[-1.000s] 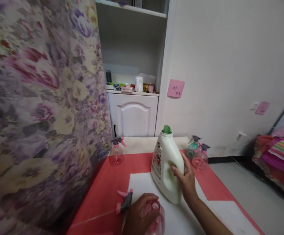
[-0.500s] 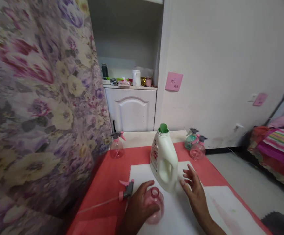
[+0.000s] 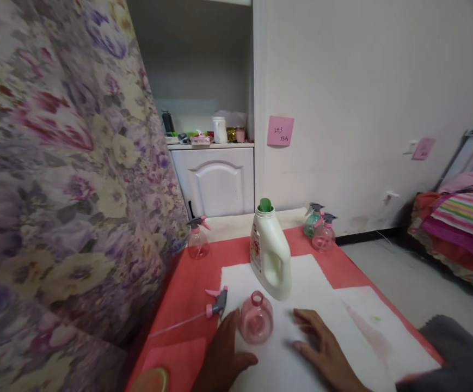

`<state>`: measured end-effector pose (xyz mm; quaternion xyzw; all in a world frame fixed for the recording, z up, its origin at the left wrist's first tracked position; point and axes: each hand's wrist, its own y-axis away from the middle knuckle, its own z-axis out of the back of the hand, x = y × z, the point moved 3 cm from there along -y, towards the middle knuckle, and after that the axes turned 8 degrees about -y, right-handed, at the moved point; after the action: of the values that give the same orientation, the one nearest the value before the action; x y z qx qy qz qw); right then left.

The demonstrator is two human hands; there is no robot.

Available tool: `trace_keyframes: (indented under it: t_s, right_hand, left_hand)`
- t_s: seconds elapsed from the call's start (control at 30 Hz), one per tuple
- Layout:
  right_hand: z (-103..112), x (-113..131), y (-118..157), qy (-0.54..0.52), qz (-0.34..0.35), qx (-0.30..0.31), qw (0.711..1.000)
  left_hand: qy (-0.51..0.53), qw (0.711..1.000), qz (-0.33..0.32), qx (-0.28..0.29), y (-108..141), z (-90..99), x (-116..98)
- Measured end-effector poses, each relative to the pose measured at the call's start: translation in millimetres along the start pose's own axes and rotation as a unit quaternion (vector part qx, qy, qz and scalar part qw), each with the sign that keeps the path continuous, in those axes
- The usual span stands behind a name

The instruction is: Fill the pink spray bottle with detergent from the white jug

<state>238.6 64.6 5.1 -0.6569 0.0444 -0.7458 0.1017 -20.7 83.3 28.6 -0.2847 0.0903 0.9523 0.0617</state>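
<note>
A round, see-through pink spray bottle [image 3: 256, 320] without its top stands upright on white paper [image 3: 277, 359]. To its left is my left hand [image 3: 228, 348], thumb and fingers apart around the near left side; I cannot tell whether it touches the bottle. My right hand [image 3: 321, 345] hovers open over the paper on the right, holding nothing. Beyond the bottle stands a pale green detergent jug [image 3: 269, 256] with an open neck and a green spout. A grey and pink spray head [image 3: 218, 302] with a long clear tube lies left of the bottle.
A pink spray bottle [image 3: 198, 243] stands at the far left of the red tabletop [image 3: 183, 277]. At the far right are another pink one [image 3: 323, 237] and a green one [image 3: 312, 222]. A stained paper sheet [image 3: 387, 326] lies right. An orange round thing [image 3: 148, 381] shows at the lower left.
My left hand has let go of the pink bottle and drawn back toward me. The right hand has come nearer, away from the jug. The camera view has shifted slightly.
</note>
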Motion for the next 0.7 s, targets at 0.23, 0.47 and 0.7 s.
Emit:
trace_keyframes:
  t_s: [0.23, 0.47, 0.7]
  right_hand:
    - [-52, 7, -39, -0.055, 0.001, 0.056, 0.997]
    - [-82, 3, -65, -0.101, -0.007, 0.098, 0.990]
    - [-63, 22, -53, -0.084, 0.030, 0.063, 0.994]
  left_hand:
    - [-0.203, 0.974, 0.042, 0.089, 16, -0.6, -9]
    - [-0.197, 0.976, 0.016, 0.087, 17, -8.0, 7]
    - [-0.208, 0.969, 0.019, 0.132, 15, 0.8, 5]
